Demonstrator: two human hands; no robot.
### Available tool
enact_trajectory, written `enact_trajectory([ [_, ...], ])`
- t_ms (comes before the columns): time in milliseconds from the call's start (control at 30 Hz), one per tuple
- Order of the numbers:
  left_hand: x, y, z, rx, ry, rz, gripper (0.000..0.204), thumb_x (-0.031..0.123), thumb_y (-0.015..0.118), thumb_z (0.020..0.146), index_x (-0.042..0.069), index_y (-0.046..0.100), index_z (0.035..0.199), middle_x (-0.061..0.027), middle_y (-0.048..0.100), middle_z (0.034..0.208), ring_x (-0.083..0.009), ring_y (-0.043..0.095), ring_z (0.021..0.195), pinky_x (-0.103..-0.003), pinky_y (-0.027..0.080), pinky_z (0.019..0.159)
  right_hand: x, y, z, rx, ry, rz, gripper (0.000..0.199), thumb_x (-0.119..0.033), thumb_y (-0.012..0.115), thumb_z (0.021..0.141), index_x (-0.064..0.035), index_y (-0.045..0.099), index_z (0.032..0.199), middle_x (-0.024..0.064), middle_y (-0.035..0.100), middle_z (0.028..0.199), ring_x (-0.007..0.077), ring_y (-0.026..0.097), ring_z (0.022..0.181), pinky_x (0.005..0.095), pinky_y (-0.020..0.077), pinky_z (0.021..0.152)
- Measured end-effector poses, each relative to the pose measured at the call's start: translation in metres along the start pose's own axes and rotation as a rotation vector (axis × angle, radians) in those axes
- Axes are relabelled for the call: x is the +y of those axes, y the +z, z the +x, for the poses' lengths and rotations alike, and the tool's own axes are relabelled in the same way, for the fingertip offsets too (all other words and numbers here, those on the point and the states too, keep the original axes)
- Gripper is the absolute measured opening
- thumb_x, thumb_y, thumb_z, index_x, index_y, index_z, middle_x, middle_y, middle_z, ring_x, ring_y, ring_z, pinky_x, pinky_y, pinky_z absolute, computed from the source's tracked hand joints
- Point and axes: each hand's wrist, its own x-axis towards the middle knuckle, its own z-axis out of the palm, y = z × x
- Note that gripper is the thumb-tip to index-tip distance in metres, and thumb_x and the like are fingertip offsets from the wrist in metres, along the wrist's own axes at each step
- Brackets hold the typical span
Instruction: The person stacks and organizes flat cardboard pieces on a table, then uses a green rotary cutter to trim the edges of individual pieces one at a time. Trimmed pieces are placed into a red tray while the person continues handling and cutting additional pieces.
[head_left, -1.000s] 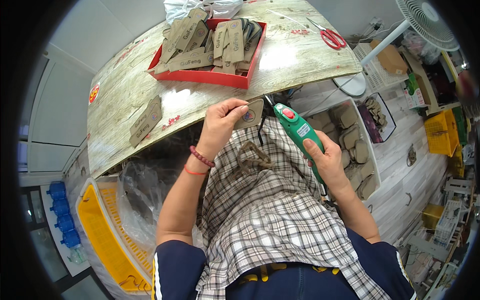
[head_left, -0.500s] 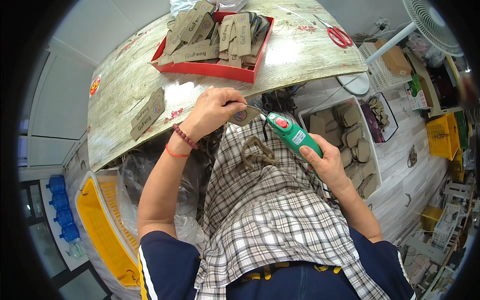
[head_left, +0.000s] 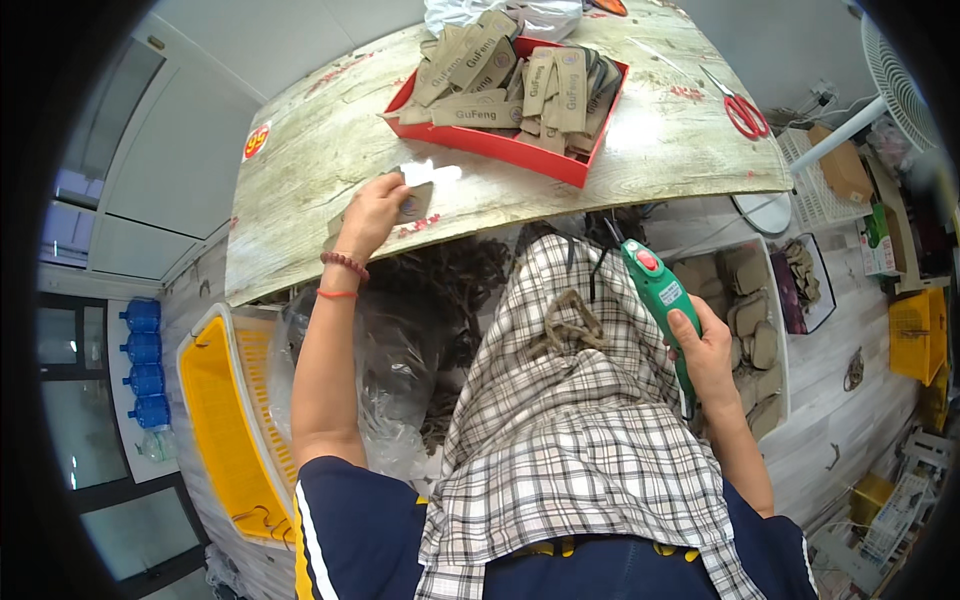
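My left hand [head_left: 372, 212] is down at the table's near left, its fingers closed on a khaki fabric patch [head_left: 416, 204]. Part of the patch is hidden under the fingers, and other patches there are mostly covered by the hand. In my right hand [head_left: 703, 345] is a green handheld power tool [head_left: 655, 287] with a red button and a thin metal tip, held over my lap and pointing away from me. A khaki strip of trimmed material [head_left: 575, 325] lies on my checked apron [head_left: 590, 430].
A red tray [head_left: 500, 150] heaped with khaki patches [head_left: 570, 90] stands on the wooden table [head_left: 690, 165]. Red-handled scissors [head_left: 745, 115] lie at the right. Below are a white bin of khaki pieces [head_left: 745, 310], a yellow basket [head_left: 225, 430] and a clear plastic bag [head_left: 380, 370].
My left hand has carried the patch from the tool's tip leftward to the patches on the table. The tool in my right hand has moved away from the patch. The view has shifted.
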Motion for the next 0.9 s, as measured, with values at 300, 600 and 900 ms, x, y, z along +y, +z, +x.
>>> enact_trajectory([
  [300,0.036,0.045,0.062,0.714,0.41,0.037,0.008,0.013,0.067,0.08,0.006,0.064,0.076,-0.0102,0.06,0.079,-0.0288,0.058,0.081,-0.04,0.044,0.076,0.005,-0.001,0.008,0.024,0.023,-0.048,0.045,-0.039,0.064,0.091,0.0002,0.062,0.112,0.0006,0.056,0.072,0.0056,0.051,0.057,0.022,0.0436,0.049],
  [600,0.152,0.128,0.192,0.346,-0.155,0.001,0.039,0.037,0.066,0.078,0.007,0.071,0.103,-0.0173,0.068,0.109,-0.0339,0.063,0.103,-0.042,0.048,0.092,0.005,-0.003,0.012,0.037,-0.007,-0.03,0.043,-0.036,0.065,0.091,0.0014,0.062,0.112,0.0024,0.059,0.073,0.007,0.053,0.056,0.0235,0.0447,0.049],
  [900,0.151,0.144,0.209,0.515,-0.239,-0.305,0.029,0.018,0.076,0.072,0.009,0.067,0.098,-0.0136,0.069,0.099,-0.0324,0.064,0.098,-0.043,0.046,0.091,0.0,-0.006,0.017,0.064,-0.015,0.003,0.039,-0.033,0.065,0.091,0.0011,0.062,0.109,0.0021,0.058,0.072,0.007,0.052,0.055,0.0234,0.0436,0.049],
])
